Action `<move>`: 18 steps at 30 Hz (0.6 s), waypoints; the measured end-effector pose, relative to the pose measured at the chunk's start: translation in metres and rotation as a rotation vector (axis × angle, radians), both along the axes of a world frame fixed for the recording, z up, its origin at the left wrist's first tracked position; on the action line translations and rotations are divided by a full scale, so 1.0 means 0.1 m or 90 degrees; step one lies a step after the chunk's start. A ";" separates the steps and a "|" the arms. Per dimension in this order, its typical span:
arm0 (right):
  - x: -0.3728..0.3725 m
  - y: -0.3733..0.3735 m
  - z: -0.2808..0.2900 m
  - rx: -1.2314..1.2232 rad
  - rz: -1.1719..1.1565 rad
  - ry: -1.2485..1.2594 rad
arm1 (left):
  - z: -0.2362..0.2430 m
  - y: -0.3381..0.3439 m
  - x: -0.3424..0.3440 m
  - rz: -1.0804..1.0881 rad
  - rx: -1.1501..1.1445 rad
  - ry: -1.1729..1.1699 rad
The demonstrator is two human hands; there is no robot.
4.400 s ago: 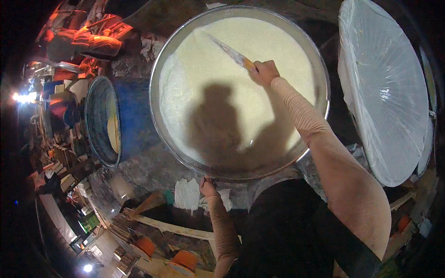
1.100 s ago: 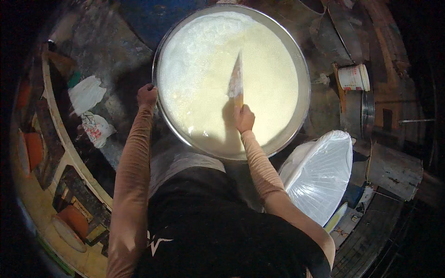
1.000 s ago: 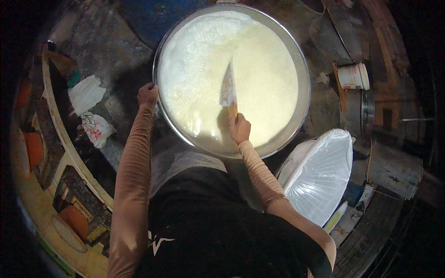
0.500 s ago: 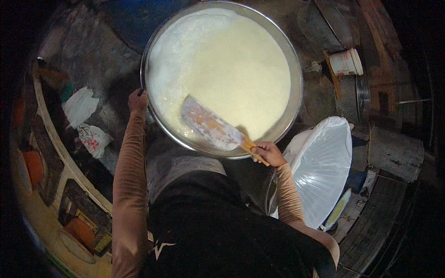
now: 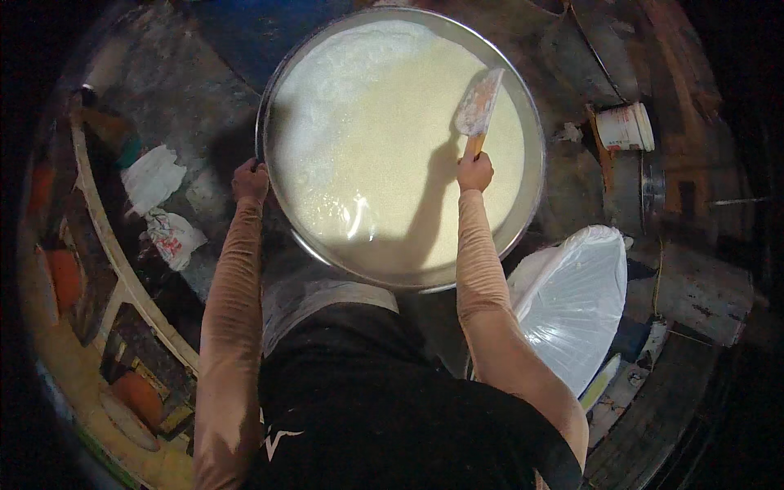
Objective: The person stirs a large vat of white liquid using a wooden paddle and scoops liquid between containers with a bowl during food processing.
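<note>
"Gripping the wooden handle [image 5: 474, 148], are they, those right-hand fingers [image 5: 476, 169]?"

"Yes, wrapped firmly round it. The left hand [image 5: 251, 180] is curled at the near-left edge of the metal pan [image 5: 532, 122]; I can't tell what it closes on."

"How would you work the paddle [image 5: 478, 108] well?"

"Firm wrist, smooth even strokes through the pale contents [image 5: 392, 131], keeping off the wall, while the left hand braces the pan."

"Where does it point now?"

"Forward, over the pan's right side. Its long axis runs from fist to tip, leaning slightly right. The shadow [image 5: 446, 163] off to its left suggests it's raised above the contents."

"Farther out?"

"A plastic-covered disc [image 5: 576, 314], tilted, beside the right forearm [image 5: 480, 261]."
</note>
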State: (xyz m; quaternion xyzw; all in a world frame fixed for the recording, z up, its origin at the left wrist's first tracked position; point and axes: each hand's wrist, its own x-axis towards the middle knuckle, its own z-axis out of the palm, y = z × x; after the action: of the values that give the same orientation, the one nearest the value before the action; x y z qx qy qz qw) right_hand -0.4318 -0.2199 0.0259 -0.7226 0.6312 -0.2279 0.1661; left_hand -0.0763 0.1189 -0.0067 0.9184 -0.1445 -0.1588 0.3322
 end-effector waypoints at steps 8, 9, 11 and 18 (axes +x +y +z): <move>0.45 0.10 -0.11 0.072 0.054 0.097 | -0.06 0.01 -0.02 -0.011 0.039 -0.021; 0.46 0.17 -0.15 0.064 0.082 0.094 | -0.08 0.03 0.01 -0.010 0.041 -0.021; 0.50 0.40 -0.19 0.044 0.134 0.091 | -0.12 0.10 0.09 -0.023 -0.019 0.053; 0.33 1.29 -0.02 0.062 0.252 0.045 | 0.13 0.00 -0.07 -0.006 0.016 -0.012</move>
State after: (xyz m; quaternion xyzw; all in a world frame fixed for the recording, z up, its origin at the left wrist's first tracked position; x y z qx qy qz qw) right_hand -0.3984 -0.0912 0.0239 -0.8312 0.4923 -0.1349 0.2202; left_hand -0.0828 0.1192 0.0064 0.9233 -0.1497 -0.1538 0.3186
